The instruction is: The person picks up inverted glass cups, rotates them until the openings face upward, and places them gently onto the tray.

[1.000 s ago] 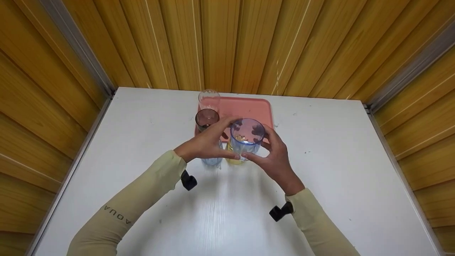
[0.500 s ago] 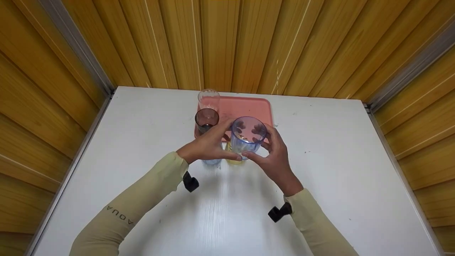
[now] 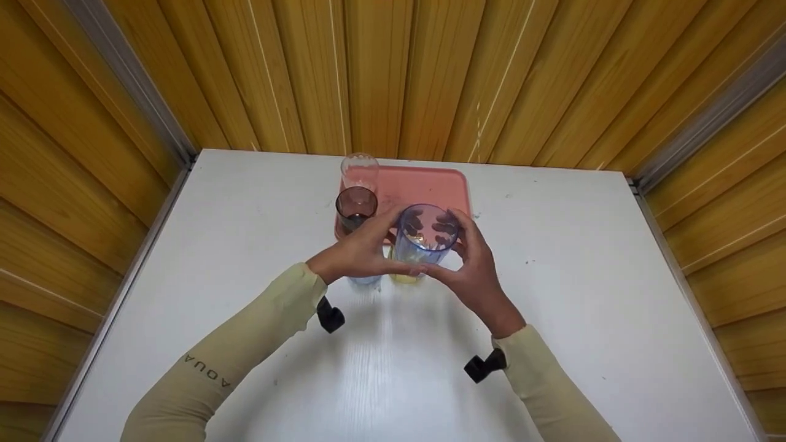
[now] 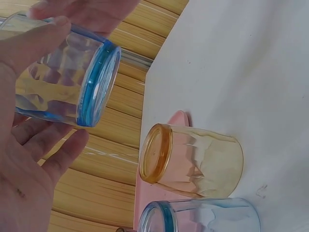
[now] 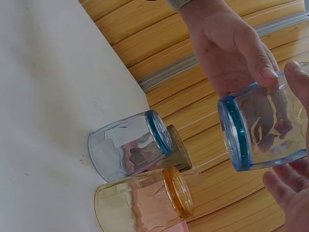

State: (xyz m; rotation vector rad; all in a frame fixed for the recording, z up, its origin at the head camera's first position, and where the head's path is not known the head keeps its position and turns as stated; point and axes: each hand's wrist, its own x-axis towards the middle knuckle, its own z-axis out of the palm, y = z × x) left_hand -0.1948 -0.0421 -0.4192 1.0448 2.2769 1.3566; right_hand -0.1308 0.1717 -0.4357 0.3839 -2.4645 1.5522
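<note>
A clear blue-tinted drinking glass (image 3: 427, 230) is held above the table between both hands, its thick blue base (image 4: 99, 82) downward. My left hand (image 3: 362, 250) curls round its left side. The right hand (image 3: 478, 270) grips the opposite side, and the thumbs meet at the near side. Below the hands, a yellow glass (image 4: 207, 162) stands thick end up on the table. Next to it is a second blue glass (image 5: 128, 145), also thick end up. In the head view the hands and held glass partly cover both.
Behind the left hand are a dark brownish glass (image 3: 356, 205) and a clear glass (image 3: 360, 172). A pink tray (image 3: 430, 183) lies at the back of the white table (image 3: 571, 276). Wood-patterned walls (image 3: 381, 73) enclose the back and sides.
The held glass shifts and tilts slightly between the hands. My left hand has moved a little to the right; the right hand stays nearly in place. The other glasses stay put.
</note>
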